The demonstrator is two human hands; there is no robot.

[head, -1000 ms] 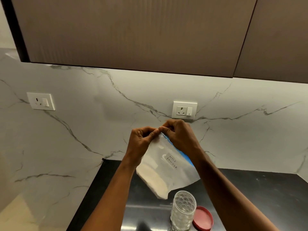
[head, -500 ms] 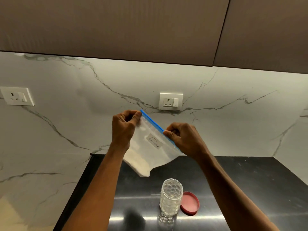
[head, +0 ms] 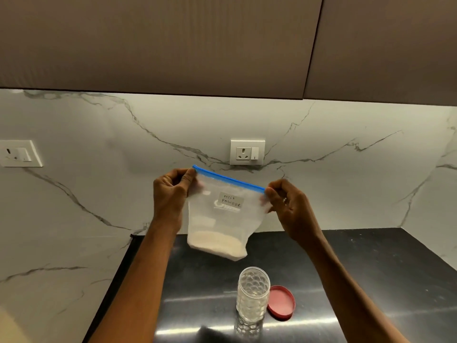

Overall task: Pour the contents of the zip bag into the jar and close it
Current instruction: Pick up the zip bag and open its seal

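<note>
Zip bag [head: 222, 219] pinched at both top corners, left grip [head: 170, 191], right grip [head: 288, 204]; seal looks shut, I'd open it, then tip over jar [head: 253, 293].

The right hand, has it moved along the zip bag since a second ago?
Yes. The right hand has slid away from the left hand, along the blue zip strip to the zip bag's right corner, now right of the wall socket.
</note>
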